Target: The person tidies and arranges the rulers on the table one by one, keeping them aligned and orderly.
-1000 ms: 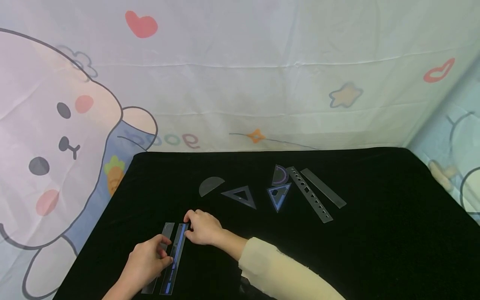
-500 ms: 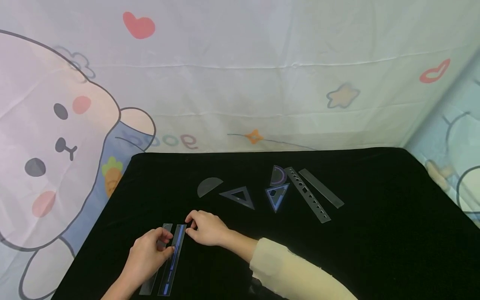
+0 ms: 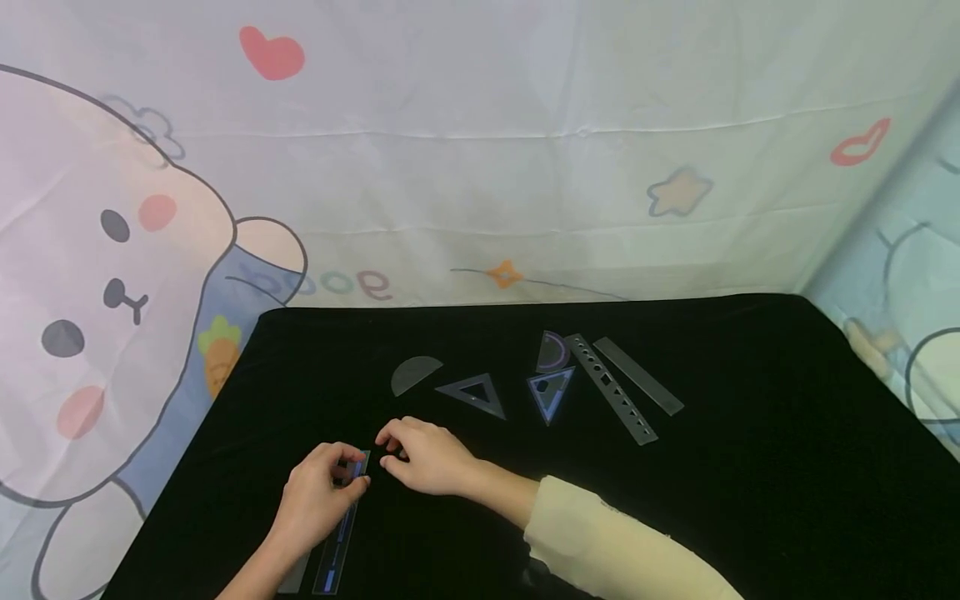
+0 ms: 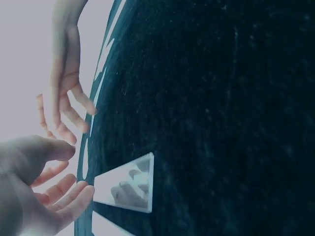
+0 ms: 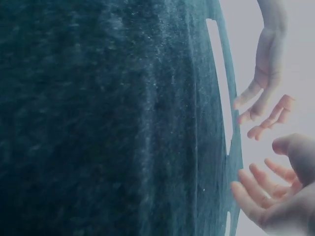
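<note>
Two straight rulers lie side by side at the near left of the black cloth. My left hand [image 3: 317, 497] hovers over the upper part of the blue-marked ruler [image 3: 335, 546], thumb and fingers bent and apart. In the left wrist view the fingers reflect in a clear ruler end [image 4: 129, 186] below them. Most of the plain clear ruler [image 3: 295, 575] is hidden behind that hand and forearm. My right hand [image 3: 427, 457] hangs just right of the blue-marked ruler's far end, fingers loosely curled and holding nothing.
Farther back lie a half-round protractor [image 3: 415, 375], a clear set square [image 3: 476, 395], a blue-edged triangle [image 3: 551, 393] and a small purple-arc protractor [image 3: 552, 352]. Beside them are a ruler with cut-out shapes [image 3: 611, 387] and a plain ruler [image 3: 640, 375]. A printed curtain [image 3: 480, 150] hangs behind the table.
My left hand has moved right and away from me, from between the two rulers to over the blue-marked one. My right hand has drawn slightly right, away from that ruler's end.
</note>
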Demonstrator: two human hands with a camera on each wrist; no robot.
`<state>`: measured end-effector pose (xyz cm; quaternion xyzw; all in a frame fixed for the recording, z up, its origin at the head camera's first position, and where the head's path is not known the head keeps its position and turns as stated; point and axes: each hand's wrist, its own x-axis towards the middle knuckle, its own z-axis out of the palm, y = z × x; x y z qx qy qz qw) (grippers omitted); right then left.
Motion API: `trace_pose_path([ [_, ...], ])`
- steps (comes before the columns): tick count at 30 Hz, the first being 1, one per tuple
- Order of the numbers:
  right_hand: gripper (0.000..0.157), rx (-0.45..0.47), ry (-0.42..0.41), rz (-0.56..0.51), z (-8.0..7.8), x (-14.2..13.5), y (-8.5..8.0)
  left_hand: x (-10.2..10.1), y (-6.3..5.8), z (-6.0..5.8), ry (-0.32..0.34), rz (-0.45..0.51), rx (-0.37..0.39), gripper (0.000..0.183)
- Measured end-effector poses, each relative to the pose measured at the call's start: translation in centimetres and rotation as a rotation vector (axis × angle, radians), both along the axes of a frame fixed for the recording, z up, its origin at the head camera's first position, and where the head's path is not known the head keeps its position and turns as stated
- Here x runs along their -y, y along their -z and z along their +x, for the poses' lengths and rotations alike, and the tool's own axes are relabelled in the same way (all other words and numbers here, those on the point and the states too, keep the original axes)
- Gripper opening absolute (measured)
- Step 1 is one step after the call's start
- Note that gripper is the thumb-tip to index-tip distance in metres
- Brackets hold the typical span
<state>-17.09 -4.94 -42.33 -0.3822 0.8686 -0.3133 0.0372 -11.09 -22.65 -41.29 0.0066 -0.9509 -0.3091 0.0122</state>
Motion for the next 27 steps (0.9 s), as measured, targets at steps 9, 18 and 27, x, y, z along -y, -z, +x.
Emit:
trace_pose_path([
  [9, 0.023, -0.077, -0.014, -0.057, 0.1, -1.8, -0.2, -1.9, 0.4, -1.0, 0.022, 0.080, -0.045, 0.021],
  [18, 0.019, -0.161, 0.022, -0.086, -0.1, -3.7, 0.1, -3.8, 1.5, -2.0, 0.035, 0.221, -0.080, 0.021],
  [27, 0.019, -0.179, 0.039, -0.092, -0.5, -6.0, -0.2, -6.3, 1.5, -3.3, 0.060, 0.271, -0.094, 0.018],
])
